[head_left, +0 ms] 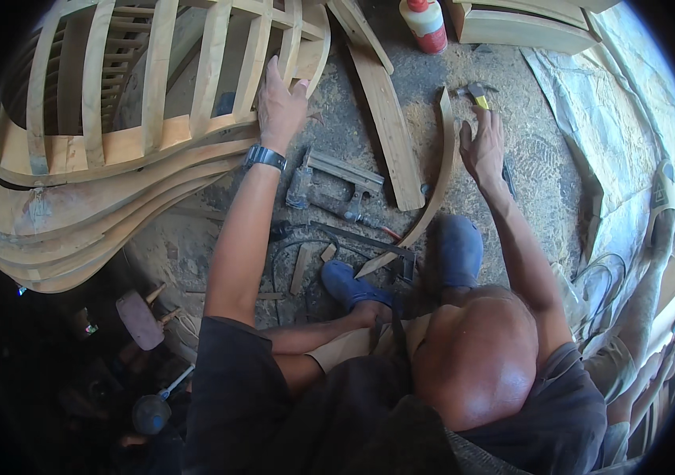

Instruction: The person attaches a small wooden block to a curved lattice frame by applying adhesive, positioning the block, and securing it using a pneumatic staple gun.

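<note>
At the upper left is a pale wooden rib frame (155,71), curved like a boat's hull. My left hand (280,111), with a watch on the wrist, rests on a rib at its right end, index finger stretched out and thumb apart. My right hand (484,150) is over the handle of a hammer (481,100) lying on the floor. Its fingers are apart and loosely bent; the hammer's head and yellow neck show beyond them, and the hand covers part of the handle. Just left of it lies a curved wooden strip (442,174).
A nail gun (333,182) and a hose lie between my arms. Nearby are a long board (385,119), wood offcuts (300,269) and a red-and-white bottle (426,28). A mallet (140,319) is at lower left. Plastic sheeting (614,134) covers the right side.
</note>
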Demonstrator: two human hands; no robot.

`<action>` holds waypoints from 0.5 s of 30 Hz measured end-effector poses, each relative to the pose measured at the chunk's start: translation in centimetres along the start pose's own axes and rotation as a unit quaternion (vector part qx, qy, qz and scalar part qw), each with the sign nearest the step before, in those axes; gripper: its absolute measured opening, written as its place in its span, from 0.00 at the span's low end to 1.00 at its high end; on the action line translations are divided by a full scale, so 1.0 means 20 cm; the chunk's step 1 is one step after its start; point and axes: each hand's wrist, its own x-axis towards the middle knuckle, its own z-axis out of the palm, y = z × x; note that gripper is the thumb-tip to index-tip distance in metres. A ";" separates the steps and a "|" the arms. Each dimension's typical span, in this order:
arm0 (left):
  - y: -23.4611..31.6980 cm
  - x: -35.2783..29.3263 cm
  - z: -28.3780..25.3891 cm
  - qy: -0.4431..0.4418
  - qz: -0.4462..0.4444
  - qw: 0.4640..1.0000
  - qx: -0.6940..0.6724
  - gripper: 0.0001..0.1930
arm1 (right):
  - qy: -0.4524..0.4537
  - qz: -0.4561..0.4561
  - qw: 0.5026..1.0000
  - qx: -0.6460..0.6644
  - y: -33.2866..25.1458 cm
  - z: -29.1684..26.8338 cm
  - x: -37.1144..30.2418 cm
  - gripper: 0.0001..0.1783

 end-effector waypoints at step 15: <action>0.05 0.09 -0.03 -0.047 -0.146 0.987 -0.055 0.22 | -0.144 -0.234 0.936 0.221 -0.95 0.71 0.60 0.16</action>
